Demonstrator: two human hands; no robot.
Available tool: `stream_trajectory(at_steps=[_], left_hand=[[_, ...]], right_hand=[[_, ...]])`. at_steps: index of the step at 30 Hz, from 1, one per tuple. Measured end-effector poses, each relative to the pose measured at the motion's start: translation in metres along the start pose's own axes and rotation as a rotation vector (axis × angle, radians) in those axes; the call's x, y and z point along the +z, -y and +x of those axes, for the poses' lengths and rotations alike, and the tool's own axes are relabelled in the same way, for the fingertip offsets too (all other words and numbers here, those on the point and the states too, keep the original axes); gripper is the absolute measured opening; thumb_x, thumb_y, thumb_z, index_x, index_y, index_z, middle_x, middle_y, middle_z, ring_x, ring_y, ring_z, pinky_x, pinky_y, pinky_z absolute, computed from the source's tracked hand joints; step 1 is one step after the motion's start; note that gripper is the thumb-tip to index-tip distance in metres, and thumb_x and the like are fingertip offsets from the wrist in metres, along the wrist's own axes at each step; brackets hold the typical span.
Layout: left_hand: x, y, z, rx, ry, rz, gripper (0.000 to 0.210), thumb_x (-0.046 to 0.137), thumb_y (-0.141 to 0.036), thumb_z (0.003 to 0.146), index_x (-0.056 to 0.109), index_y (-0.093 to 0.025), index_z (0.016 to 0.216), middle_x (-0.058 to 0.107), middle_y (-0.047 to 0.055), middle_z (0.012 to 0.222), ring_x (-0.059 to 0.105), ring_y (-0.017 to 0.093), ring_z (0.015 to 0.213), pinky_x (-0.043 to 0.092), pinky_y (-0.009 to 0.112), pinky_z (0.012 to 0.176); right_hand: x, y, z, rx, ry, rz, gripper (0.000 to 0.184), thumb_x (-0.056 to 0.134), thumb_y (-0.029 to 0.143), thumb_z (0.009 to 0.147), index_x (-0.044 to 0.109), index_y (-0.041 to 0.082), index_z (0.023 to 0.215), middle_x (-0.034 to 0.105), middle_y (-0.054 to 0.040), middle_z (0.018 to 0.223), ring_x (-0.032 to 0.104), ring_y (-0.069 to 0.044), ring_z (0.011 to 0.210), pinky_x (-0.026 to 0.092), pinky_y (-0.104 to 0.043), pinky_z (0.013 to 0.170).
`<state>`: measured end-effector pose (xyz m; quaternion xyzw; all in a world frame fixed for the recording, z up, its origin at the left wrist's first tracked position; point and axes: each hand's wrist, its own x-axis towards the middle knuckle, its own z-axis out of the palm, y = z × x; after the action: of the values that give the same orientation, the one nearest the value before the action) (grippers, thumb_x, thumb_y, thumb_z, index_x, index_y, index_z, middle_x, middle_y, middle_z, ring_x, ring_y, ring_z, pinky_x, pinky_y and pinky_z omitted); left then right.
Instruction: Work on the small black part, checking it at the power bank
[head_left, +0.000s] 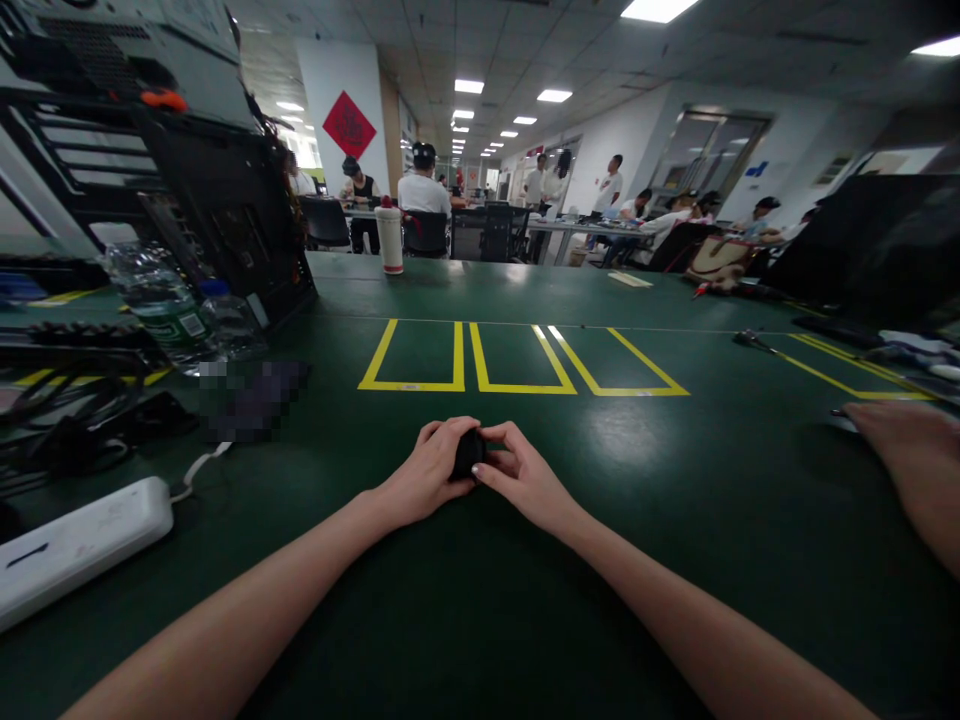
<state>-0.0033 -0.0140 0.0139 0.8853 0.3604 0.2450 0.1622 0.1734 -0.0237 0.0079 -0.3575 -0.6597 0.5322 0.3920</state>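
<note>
A small black rounded object is between my two hands, low over the green table; its exact kind is not clear. My left hand wraps around its left side, thumb below and fingers over the top. From the right, my right hand pinches its edge with thumb and index finger. Part of the object is hidden by the fingers. Just beyond my hands lie three yellow tape outlines on the tabletop.
A white power strip, cables, plastic bottles and a black computer case crowd the left. At the far edge stands a white tumbler. Another person's hand rests at the right. People sit and stand farther back.
</note>
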Motion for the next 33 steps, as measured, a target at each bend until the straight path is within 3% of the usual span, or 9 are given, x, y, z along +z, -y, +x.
stream_trajectory(at_steps=[8,11,14,18,24,28,33], left_hand=[[0.001,0.0023,0.0007,0.019,-0.002,0.016,0.058,0.056,-0.021,0.078,0.022,-0.022,0.125,0.042,0.009,0.123,0.041,0.024,0.115,0.026,0.045,0.1],[0.0002,0.0013,0.0006,0.011,0.005,0.011,0.058,0.056,-0.021,0.078,0.022,-0.023,0.125,0.041,0.009,0.124,0.04,0.024,0.115,0.026,0.045,0.101],[-0.0002,0.0008,0.0004,0.007,0.002,0.004,0.058,0.056,-0.02,0.077,0.022,-0.024,0.124,0.041,0.008,0.123,0.041,0.024,0.115,0.027,0.046,0.1],[-0.0008,0.0011,-0.0002,0.007,0.01,0.001,0.059,0.056,-0.019,0.077,0.022,-0.024,0.125,0.041,0.008,0.123,0.04,0.024,0.115,0.027,0.046,0.1],[0.0003,0.0022,-0.0001,0.014,0.003,0.014,0.058,0.056,-0.02,0.077,0.022,-0.022,0.125,0.041,0.008,0.124,0.039,0.023,0.116,0.026,0.043,0.101],[0.001,0.0021,0.0003,0.013,-0.004,0.008,0.059,0.056,-0.02,0.077,0.022,-0.023,0.125,0.041,0.007,0.123,0.04,0.023,0.115,0.026,0.045,0.101],[0.0003,0.0014,0.0,0.008,0.004,0.011,0.059,0.056,-0.019,0.077,0.021,-0.023,0.125,0.041,0.008,0.124,0.04,0.024,0.116,0.027,0.045,0.101]], right_hand=[[-0.0036,-0.0048,0.0025,-0.007,-0.049,0.059,0.021,0.058,0.025,0.076,0.048,0.022,0.094,0.051,-0.0022,0.103,0.051,-0.02,0.106,0.048,-0.035,0.083],[-0.0041,-0.0069,0.0042,0.03,-0.057,0.004,0.028,0.057,0.026,0.077,0.047,0.023,0.103,0.051,-0.0038,0.107,0.052,-0.02,0.103,0.048,-0.037,0.083],[-0.0054,-0.0058,0.0034,0.038,-0.014,-0.041,0.031,0.053,0.026,0.08,0.045,0.024,0.109,0.051,-0.0045,0.108,0.054,-0.018,0.098,0.047,-0.038,0.084],[-0.0065,-0.0017,0.0003,0.003,0.048,0.018,0.028,0.057,0.022,0.077,0.046,0.024,0.103,0.051,-0.0029,0.107,0.055,-0.017,0.098,0.047,-0.036,0.084],[-0.0043,-0.0046,0.0016,-0.026,-0.014,0.022,0.019,0.056,0.024,0.078,0.048,0.022,0.094,0.053,-0.0019,0.097,0.055,-0.018,0.098,0.05,-0.034,0.078],[-0.0047,-0.0066,0.0029,0.002,-0.04,-0.038,0.026,0.055,0.024,0.078,0.047,0.023,0.103,0.052,-0.0034,0.106,0.053,-0.019,0.101,0.048,-0.036,0.083],[-0.0087,-0.0051,0.0024,0.01,0.045,-0.032,0.029,0.054,0.022,0.079,0.047,0.023,0.107,0.052,-0.0039,0.106,0.054,-0.018,0.1,0.047,-0.037,0.085]])
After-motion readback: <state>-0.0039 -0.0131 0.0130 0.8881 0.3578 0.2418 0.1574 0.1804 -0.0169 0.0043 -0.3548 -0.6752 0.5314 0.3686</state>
